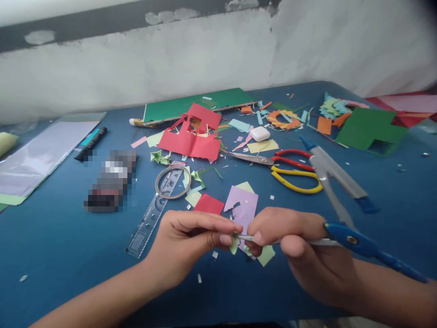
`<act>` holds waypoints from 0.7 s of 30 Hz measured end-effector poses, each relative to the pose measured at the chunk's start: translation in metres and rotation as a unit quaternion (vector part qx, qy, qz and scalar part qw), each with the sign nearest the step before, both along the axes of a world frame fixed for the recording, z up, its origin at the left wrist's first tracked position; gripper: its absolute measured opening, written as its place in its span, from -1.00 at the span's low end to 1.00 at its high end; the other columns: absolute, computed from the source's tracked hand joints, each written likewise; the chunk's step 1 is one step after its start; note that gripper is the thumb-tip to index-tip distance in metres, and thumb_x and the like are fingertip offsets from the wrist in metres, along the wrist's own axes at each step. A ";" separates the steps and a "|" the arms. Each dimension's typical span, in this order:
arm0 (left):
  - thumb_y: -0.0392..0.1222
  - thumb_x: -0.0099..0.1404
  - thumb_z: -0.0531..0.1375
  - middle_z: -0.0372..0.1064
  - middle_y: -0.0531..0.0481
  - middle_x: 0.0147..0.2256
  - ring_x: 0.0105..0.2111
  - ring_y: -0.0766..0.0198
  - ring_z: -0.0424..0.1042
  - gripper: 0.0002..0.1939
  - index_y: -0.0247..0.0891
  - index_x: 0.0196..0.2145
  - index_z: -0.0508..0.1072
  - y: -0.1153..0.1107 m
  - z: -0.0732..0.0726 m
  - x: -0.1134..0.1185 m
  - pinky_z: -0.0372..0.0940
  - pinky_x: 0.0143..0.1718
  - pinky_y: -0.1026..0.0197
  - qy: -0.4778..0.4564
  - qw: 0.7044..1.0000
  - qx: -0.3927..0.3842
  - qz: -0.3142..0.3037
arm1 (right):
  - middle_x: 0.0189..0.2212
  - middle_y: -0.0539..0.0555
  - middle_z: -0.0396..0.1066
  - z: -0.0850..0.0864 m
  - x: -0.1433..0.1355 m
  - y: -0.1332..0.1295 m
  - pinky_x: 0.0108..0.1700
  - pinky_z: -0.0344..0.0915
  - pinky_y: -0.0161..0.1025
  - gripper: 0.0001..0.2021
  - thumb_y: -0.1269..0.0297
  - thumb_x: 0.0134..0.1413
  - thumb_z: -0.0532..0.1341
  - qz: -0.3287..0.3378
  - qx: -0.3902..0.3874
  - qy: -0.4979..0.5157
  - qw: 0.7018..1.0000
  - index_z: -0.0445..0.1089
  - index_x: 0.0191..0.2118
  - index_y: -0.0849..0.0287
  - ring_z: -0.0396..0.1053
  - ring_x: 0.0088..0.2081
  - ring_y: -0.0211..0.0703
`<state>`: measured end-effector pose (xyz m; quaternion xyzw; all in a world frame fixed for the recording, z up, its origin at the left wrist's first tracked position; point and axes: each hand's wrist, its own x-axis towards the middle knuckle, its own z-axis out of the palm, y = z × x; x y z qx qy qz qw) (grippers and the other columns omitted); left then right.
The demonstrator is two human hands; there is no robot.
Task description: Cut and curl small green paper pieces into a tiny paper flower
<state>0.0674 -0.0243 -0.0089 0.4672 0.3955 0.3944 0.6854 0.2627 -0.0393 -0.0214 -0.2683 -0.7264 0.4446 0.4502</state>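
My left hand (191,246) pinches a small light-green paper piece (234,246) between thumb and fingertips. My right hand (300,246) is closed around the metal leg of a blue-handled compass-like tool (351,239), whose thin tip meets the green piece at my left fingertips. The tool's blue part lies over my right wrist and points to the right. Just behind the fingers lies a torn lilac paper (248,202), with a light-green scrap (266,256) at its near end.
Scissors (262,160) lie behind my right hand, near a grey divider-like tool (341,175). A clear ruler (143,232), tape ring (157,182), red cut paper (205,148), green board (205,102) and orange paper ring (283,119) lie on the blue table (61,246).
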 end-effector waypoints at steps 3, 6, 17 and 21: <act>-0.58 0.02 0.28 0.60 0.18 -0.45 -0.45 0.40 0.55 -0.64 -0.06 -0.50 0.63 0.000 0.000 0.000 0.43 -0.41 0.54 -0.001 1.000 -0.001 0.005 | -0.40 0.00 0.36 0.001 0.001 0.001 -0.32 0.31 -0.30 -0.79 0.16 0.31 -0.03 0.011 0.009 -0.030 0.999 0.29 -0.21 0.08 0.37 -0.37 -0.27; -0.57 0.02 0.28 0.60 0.19 -0.45 -0.46 0.41 0.55 -0.64 -0.05 -0.49 0.63 0.001 0.000 0.000 0.43 -0.43 0.56 0.000 1.000 0.003 0.005 | -0.37 0.01 0.37 0.002 0.003 0.000 -0.30 0.32 -0.29 -0.81 0.17 0.31 -0.03 0.014 0.021 -0.041 0.999 0.28 -0.17 0.08 0.38 -0.34 -0.26; -0.55 0.04 0.29 0.59 0.24 -0.42 -0.45 0.45 0.54 -0.64 -0.02 -0.47 0.62 0.001 -0.004 -0.001 0.42 -0.39 0.57 0.011 0.999 0.030 0.023 | -0.38 -0.02 0.38 0.005 0.002 -0.001 -0.27 0.30 -0.34 -0.78 0.15 0.31 -0.02 -0.018 0.015 -0.064 0.998 0.30 -0.22 0.09 0.38 -0.33 -0.30; -0.56 0.05 0.28 0.59 0.24 -0.42 -0.43 0.45 0.55 -0.62 0.00 -0.45 0.62 0.000 -0.005 -0.002 0.43 -0.36 0.56 0.016 0.999 0.049 0.016 | -0.40 -0.02 0.36 -0.001 -0.003 -0.003 -0.31 0.33 -0.32 -0.78 0.15 0.30 -0.01 -0.019 -0.063 0.013 0.998 0.33 -0.23 0.07 0.37 -0.36 -0.29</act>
